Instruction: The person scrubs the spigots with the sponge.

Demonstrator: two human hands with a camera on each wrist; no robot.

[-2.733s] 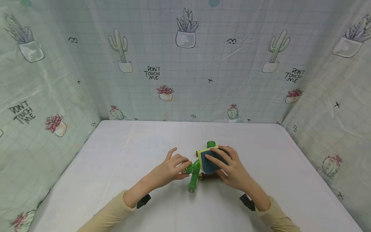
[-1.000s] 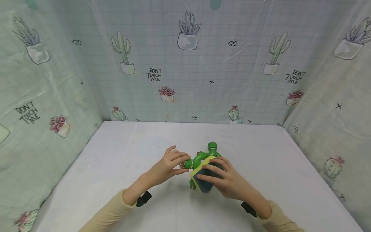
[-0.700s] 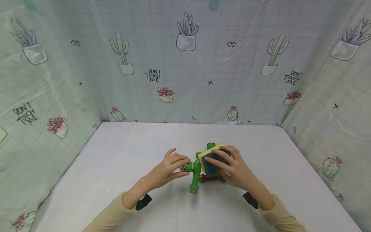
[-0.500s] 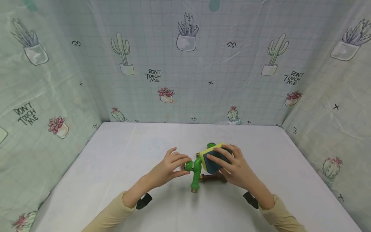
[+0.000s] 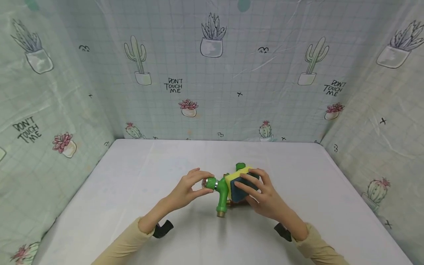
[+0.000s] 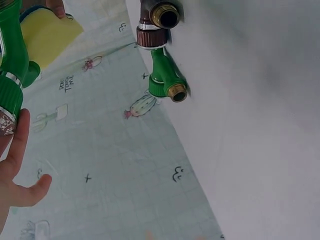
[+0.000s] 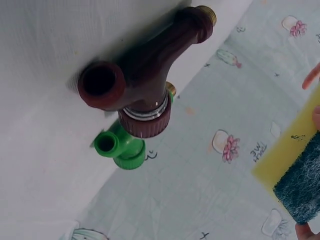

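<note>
My left hand (image 5: 185,189) pinches a green tap (image 5: 222,193) by its knob, thumb below and fingers above, and holds it over the table. The brass-ended spout points down. In my right hand (image 5: 266,197) is a yellow sponge (image 5: 232,176) with a dark blue scouring side; its yellow face is against the tap's body in the head view. The left wrist view catches the held tap (image 6: 12,50) at the edge, with the yellow sponge (image 6: 50,37) behind it. The right wrist view has the scouring side of the sponge (image 7: 302,180) at right, fingers partly out of frame.
A brown tap (image 7: 150,70) lies on the white table (image 5: 159,162), mostly hidden by the right hand in the head view. Just behind it lies another green tap (image 5: 240,166). Patterned cloth (image 5: 212,103) walls the table's back and sides.
The sponge went from low over the spout up and right, then back left and down against the tap. My left hand has raised the tap slightly leftwards, and more of its knob shows.
</note>
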